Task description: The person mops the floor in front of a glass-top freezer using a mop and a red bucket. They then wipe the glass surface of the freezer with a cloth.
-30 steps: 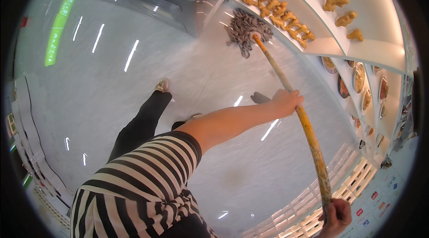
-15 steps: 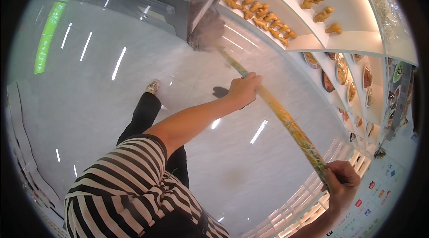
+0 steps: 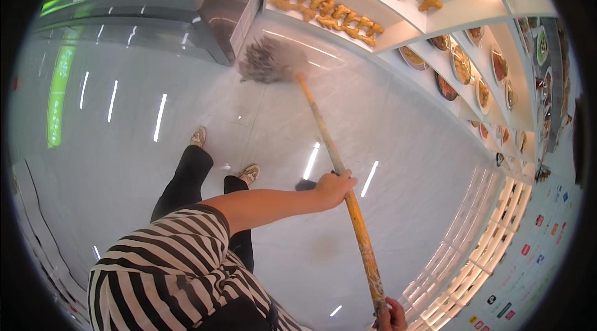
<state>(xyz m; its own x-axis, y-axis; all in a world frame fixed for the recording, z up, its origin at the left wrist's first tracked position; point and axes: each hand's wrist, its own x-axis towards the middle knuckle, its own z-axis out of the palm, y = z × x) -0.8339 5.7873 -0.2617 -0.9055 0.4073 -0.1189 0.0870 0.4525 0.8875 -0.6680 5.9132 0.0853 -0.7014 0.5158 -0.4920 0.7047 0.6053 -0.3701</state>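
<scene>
A mop [image 3: 359, 219] with a long yellow-orange, patterned handle slants across the view. My left hand [image 3: 334, 190] is wrapped round the middle of the handle. Lower down, close to the bottom edge, my right hand [image 3: 390, 317] grips the handle's near end. At the far end, the grey stringy mop head [image 3: 268, 60] lies spread on the shiny floor, somewhat blurred. It sits beside the corner of a dark cabinet and in front of the white shelves.
White lit shelves [image 3: 448, 23] on the right hold rows of ginger-like pieces [image 3: 326, 11] and plates of food [image 3: 460, 64]. A dark glossy cabinet [image 3: 227, 14] stands at the far side. My shoes [image 3: 250, 174] are on the pale reflective floor [image 3: 205, 95].
Both hands have drawn the mop back toward me, the right hand also going left. The mop head has come away from the cabinet corner into fuller view. My second shoe now shows.
</scene>
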